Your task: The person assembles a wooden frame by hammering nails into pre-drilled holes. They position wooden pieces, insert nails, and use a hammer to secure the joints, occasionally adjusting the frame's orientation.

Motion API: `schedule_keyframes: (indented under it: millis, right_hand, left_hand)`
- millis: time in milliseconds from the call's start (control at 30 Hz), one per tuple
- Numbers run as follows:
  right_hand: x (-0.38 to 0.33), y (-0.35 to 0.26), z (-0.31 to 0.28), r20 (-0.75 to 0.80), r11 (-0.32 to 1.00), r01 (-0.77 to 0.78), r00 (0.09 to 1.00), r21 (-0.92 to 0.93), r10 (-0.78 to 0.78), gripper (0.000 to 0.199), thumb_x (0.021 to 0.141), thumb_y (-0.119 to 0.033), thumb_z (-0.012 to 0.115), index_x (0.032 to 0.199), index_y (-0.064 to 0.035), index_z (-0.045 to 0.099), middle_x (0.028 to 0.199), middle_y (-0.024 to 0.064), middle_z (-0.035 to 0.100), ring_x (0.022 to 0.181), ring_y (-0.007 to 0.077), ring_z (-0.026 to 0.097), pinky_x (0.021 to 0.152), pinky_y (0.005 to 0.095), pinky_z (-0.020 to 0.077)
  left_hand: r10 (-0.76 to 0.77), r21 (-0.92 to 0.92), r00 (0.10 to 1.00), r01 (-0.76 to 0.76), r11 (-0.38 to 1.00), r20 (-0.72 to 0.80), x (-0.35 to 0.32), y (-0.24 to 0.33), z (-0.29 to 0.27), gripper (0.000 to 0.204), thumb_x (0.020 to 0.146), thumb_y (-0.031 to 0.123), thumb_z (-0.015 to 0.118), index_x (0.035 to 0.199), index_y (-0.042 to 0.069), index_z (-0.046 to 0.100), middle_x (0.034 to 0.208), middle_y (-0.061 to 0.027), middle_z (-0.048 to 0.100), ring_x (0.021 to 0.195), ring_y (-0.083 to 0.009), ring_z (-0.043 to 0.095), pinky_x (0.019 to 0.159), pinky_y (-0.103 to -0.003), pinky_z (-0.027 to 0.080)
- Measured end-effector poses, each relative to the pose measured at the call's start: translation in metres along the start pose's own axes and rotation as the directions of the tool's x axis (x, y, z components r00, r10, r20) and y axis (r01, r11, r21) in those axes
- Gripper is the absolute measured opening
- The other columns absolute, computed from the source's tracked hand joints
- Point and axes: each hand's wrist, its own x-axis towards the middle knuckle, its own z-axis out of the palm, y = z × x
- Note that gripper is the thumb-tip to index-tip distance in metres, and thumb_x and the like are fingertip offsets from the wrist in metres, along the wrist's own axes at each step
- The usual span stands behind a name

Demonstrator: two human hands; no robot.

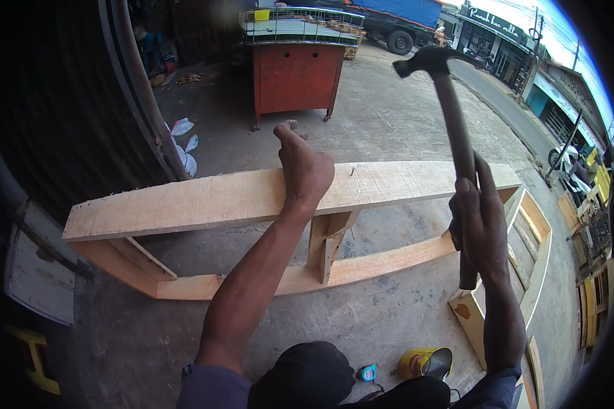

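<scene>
My right hand (481,221) is wrapped round the handle of a claw hammer (449,112), raised above the right part of a wooden frame with its dark head up. My left hand (307,167) is over the frame's pale upper plank (177,201), near its middle. Its fingers curl together beyond the far edge, and what they hold, if anything, is hidden. A nail (353,170) stands partly out of the plank just right of that hand. Nearer me, a second nail head (359,191) shows in the wood. Beneath, a short upright (320,245) joins the lower plank (382,262).
Another wooden frame (535,273) stands at the right. By my legs are a yellow tin (416,362) and a blue tape measure (368,372). A red cart (297,78) stands beyond the frame, near white sacks (184,146). A corrugated wall (54,102) rises at the left.
</scene>
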Motion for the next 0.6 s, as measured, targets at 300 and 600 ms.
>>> schedule_keyframes:
  millis: [300, 600]
  right_hand:
    - [-0.005, 0.013, 0.005, 0.039, 0.998, -0.055, 0.998, 0.033, 0.053, 0.048, 0.110, -0.036, 0.048, 0.150, -0.0106, 0.041, 0.070, 0.0040, 0.056, 0.053, 0.0162, 0.059, 0.050, 0.0324, 0.0504]
    - [-0.017, 0.009, 0.014, 0.500, 0.858, -0.504, 0.772, 0.104, 0.393, 0.047, 0.111, -0.040, 0.047, 0.141, -0.0037, 0.043, 0.072, 0.0012, 0.050, 0.049, 0.0097, 0.054, 0.043, 0.0264, 0.0480]
  left_hand:
    - [-0.005, 0.052, 1.000, 0.004, 0.999, 0.010, -0.001, 0.001, -0.001, 0.063, 0.081, -0.013, 0.053, 0.137, 0.002, 0.027, 0.131, -0.0308, 0.051, 0.126, -0.0424, 0.057, 0.108, -0.050, 0.045]
    - [0.015, 0.081, 0.999, -0.019, 0.997, 0.052, -0.003, 0.007, -0.001, 0.062, 0.082, -0.013, 0.052, 0.138, 0.001, 0.027, 0.136, -0.0319, 0.046, 0.132, -0.0425, 0.052, 0.110, -0.050, 0.044]
